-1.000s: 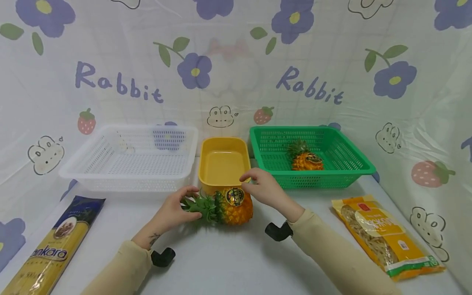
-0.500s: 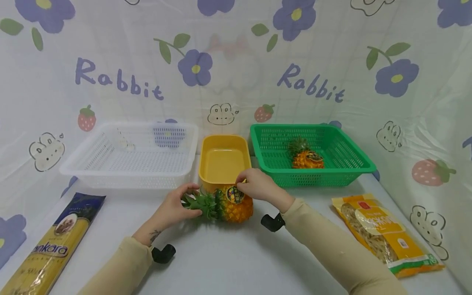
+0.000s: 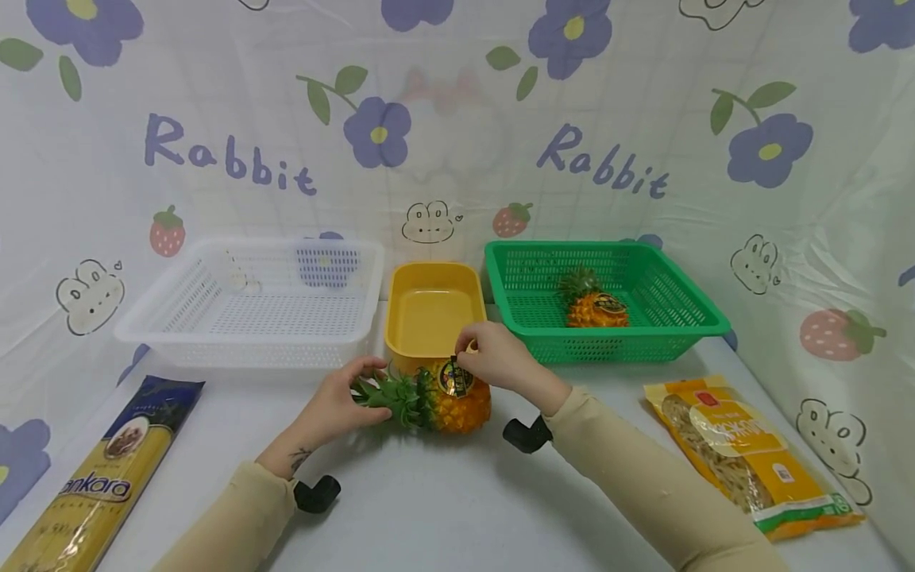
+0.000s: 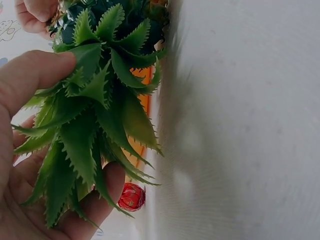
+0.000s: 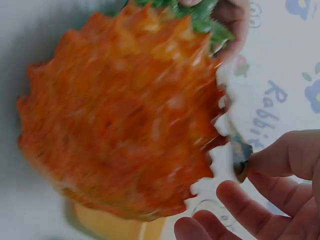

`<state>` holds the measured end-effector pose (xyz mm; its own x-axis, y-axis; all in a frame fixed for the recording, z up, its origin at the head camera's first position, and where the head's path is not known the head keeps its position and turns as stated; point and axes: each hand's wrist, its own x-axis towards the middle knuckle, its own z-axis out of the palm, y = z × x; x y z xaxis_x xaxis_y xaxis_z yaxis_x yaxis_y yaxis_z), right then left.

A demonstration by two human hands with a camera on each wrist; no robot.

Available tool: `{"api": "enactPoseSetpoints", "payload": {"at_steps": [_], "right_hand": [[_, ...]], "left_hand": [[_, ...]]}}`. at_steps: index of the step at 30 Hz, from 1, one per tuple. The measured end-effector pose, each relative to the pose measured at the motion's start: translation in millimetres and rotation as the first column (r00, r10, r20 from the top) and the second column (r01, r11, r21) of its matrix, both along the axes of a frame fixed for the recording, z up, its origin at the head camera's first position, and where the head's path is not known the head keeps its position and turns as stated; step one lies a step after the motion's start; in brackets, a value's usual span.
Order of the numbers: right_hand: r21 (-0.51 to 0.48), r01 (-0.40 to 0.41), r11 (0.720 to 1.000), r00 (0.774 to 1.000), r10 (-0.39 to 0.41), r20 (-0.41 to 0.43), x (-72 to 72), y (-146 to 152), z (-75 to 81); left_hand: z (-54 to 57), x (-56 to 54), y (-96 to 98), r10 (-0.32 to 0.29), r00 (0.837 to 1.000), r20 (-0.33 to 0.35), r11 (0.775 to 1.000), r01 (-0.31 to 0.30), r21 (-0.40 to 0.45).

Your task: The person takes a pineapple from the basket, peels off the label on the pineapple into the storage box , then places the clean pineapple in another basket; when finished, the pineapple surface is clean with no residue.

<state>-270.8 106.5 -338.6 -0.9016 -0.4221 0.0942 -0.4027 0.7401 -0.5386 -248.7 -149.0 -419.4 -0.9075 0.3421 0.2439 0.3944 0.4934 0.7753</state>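
Observation:
An orange pineapple [image 3: 465,409] with a green leafy crown [image 3: 391,397] lies on its side on the white table, just in front of the yellow tray. My left hand [image 3: 339,405] holds the crown, thumb on the near leaves and fingers round the far side, as the left wrist view shows with the leaves [image 4: 80,135]. A black and gold sticker [image 3: 454,376] faces up on the fruit. The thumb and forefinger of my right hand [image 3: 503,357] pinch its edge. In the right wrist view the pinched sticker [image 5: 241,157] stands off the spiky skin [image 5: 120,115].
Behind stand a white basket [image 3: 243,349], a yellow tray [image 3: 436,357] and a green basket [image 3: 608,349] with another pineapple [image 3: 596,310] inside. A spaghetti pack [image 3: 107,485] lies at left, an orange pasta bag [image 3: 750,453] at right. A small red ball-like thing [image 4: 131,196] shows beyond my left fingers.
My right hand has moved slightly left onto the sticker's edge and now pinches it, lifting that edge. The left hand and the pineapple have stayed in place.

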Motion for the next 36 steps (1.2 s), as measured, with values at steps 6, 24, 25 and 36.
{"api": "enactPoseSetpoints", "payload": {"at_steps": [6, 24, 25, 36], "right_hand": [[-0.029, -0.035, 0.999, 0.997, 0.033, -0.063, 13.9, -5, 12.1], [-0.016, 0.021, 1.000, 0.994, -0.023, -0.104, -20.0, -12, 50.1], [0.007, 0.022, 1.000, 0.996, -0.022, -0.090, -26.2, -12, 48.4], [0.269, -0.105, 0.957, 0.992, 0.119, -0.036, -64.2, -21, 21.5]], "left_hand": [[0.9, -0.1, 0.1, 0.004, 1.000, 0.001, 1.000, -0.004, -0.002], [-1.1, 0.3, -0.4, -0.007, 1.000, 0.003, 1.000, 0.007, -0.001], [-1.0, 0.5, -0.3, -0.006, 1.000, 0.005, 1.000, 0.006, 0.000], [-0.2, 0.5, 0.6, -0.005, 0.999, -0.046, 1.000, 0.004, -0.006]]}}
